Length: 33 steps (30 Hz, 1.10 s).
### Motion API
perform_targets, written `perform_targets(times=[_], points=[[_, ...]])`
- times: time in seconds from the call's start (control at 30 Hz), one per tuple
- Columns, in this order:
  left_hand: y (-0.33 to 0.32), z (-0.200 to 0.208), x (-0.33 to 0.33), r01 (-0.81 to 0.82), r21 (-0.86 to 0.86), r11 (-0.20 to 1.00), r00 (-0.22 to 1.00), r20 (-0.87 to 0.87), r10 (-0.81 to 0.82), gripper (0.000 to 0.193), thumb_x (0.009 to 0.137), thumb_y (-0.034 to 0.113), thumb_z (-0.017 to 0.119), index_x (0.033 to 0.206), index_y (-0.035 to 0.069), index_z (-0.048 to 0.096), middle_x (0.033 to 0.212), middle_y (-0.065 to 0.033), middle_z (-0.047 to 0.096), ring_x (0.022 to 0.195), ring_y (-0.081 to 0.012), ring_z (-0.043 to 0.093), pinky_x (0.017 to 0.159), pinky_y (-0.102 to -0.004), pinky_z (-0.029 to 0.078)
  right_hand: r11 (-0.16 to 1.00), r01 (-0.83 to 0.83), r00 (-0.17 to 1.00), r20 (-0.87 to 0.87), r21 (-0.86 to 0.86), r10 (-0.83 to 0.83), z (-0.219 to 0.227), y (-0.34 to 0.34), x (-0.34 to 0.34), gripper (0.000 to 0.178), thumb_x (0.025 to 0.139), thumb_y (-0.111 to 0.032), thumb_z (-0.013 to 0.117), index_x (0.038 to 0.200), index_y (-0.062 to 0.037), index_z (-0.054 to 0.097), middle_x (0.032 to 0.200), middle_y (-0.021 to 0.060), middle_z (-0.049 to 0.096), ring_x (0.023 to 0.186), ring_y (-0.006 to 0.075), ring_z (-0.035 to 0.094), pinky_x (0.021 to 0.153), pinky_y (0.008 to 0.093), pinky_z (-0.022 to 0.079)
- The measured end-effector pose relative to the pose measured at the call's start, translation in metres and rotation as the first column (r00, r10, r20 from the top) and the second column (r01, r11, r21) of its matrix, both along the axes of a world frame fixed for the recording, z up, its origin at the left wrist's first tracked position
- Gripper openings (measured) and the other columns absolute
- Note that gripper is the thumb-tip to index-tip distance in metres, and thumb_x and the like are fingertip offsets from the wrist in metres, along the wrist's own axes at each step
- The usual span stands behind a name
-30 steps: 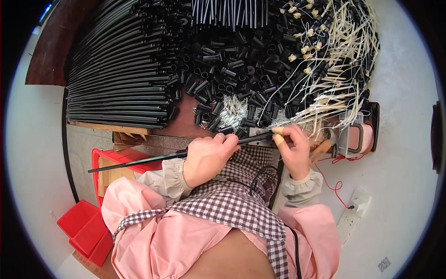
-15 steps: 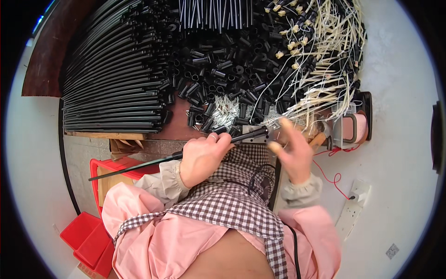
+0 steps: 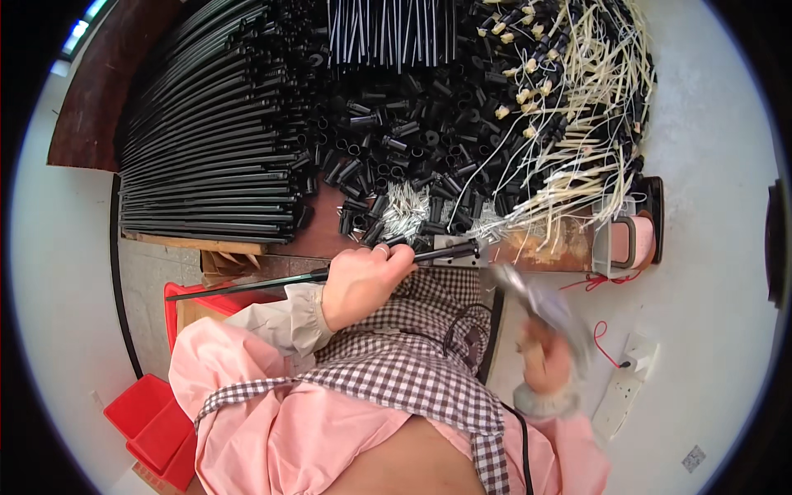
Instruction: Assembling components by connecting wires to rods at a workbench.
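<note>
My left hand (image 3: pixel 363 285) is closed around a long thin black rod (image 3: pixel 239 287). The thicker end of the rod rests at a small metal block (image 3: pixel 452 243) on the table's front edge, while its thin end points left. In my raised right hand (image 3: pixel 547 363) is a hammer (image 3: pixel 540 301), its metal head smeared by motion. The hammer is to the right of the rod's thick end and apart from it. Just beyond the left hand lies a pile of small silver pins (image 3: pixel 406 206), among short black tube pieces (image 3: pixel 355 177).
Long black rods (image 3: pixel 206 165) are stacked at the left of the table. Cream-coloured cables with connectors (image 3: pixel 577 157) heap up at the right. A clear plastic box (image 3: pixel 606 247) stands at the right edge. Red bins (image 3: pixel 148 417) sit low at the left; a power strip (image 3: pixel 631 371) is at the right.
My right hand has taken up the hammer from the table's right side and drawn it back toward me. My left hand still grips the rod, nearly in the same place.
</note>
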<state>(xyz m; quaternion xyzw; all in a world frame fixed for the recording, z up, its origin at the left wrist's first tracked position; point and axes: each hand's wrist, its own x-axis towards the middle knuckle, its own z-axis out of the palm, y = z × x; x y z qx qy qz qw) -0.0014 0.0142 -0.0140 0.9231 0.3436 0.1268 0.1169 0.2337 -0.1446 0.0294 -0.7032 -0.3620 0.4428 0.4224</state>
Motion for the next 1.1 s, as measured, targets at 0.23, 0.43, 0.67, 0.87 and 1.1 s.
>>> perform_targets(times=[0.23, 0.43, 0.67, 0.87, 1.1], points=[[-0.001, 0.010, 0.001, 0.033, -0.007, 0.999, 0.999, -0.020, -0.033, 0.021, 0.085, 0.028, 0.060, 0.083, 0.010, 0.049, 0.061, -0.0066, 0.053, 0.050, -0.0230, 0.057, 0.041, -0.0344, 0.044, 0.887, -0.419, 0.555, 0.718, -0.196, 0.420, 0.017, 0.029, 0.016, 0.035, 0.093, -0.034, 0.051, 0.112, -0.0054, 0.047, 0.069, 0.0018, 0.049, 0.045, 0.0123, 0.048, 0.041, 0.0243, 0.039], [0.002, 0.005, -0.017, 0.114, -0.384, 0.916, 0.994, 0.049, -0.103, 0.025, 0.082, 0.027, 0.066, 0.095, 0.010, 0.053, 0.076, -0.0086, 0.060, 0.056, -0.0236, 0.060, 0.047, -0.0328, 0.046, 0.950, 0.292, 0.946, -0.112, -0.113, -0.304, -0.004, -0.001, 0.066, 0.037, 0.088, -0.028, 0.058, 0.114, -0.0039, 0.046, 0.070, 0.0040, 0.052, 0.043, 0.0192, 0.049, 0.042, 0.0313, 0.040], [-0.005, 0.027, -0.005, 0.429, -0.903, 0.013, 0.874, 0.418, 0.249, 0.059, 0.081, 0.017, 0.068, 0.133, 0.008, 0.039, 0.111, -0.0119, 0.058, 0.069, -0.0209, 0.064, 0.059, -0.0321, 0.050, 0.860, -0.504, 0.714, 0.522, -0.080, 0.467, 0.019, 0.067, 0.007, 0.050, 0.083, -0.014, 0.065, 0.127, -0.0013, 0.045, 0.097, 0.0068, 0.060, 0.089, 0.0197, 0.058, 0.084, 0.0320, 0.047], [-0.045, -0.029, -0.111, 0.033, -0.780, 0.625, 0.972, 0.170, 0.161, 0.038, 0.086, 0.014, 0.059, 0.120, 0.004, 0.046, 0.086, -0.0073, 0.061, 0.064, -0.0207, 0.057, 0.059, -0.0326, 0.047, 0.719, 0.059, 0.960, -0.236, 0.692, 0.148, 0.036, 0.187, 0.064, 0.041, 0.096, -0.034, 0.042, 0.113, 0.0020, 0.049, 0.074, 0.0079, 0.060, 0.064, 0.0139, 0.056, 0.060, 0.0263, 0.048], [-0.068, 0.019, -0.094, 0.589, -0.798, -0.131, 0.478, 0.212, 0.852, 0.020, 0.095, 0.025, 0.050, 0.099, 0.006, 0.048, 0.064, -0.0029, 0.045, 0.047, -0.0103, 0.038, 0.044, -0.0222, 0.030, 0.974, -0.026, 0.456, 0.865, -0.223, 0.210, -0.038, 0.232, 0.130, 0.047, 0.076, -0.039, 0.060, 0.094, 0.0034, 0.056, 0.091, 0.0266, 0.063, 0.090, 0.0416, 0.061, 0.076, 0.0468, 0.047]])
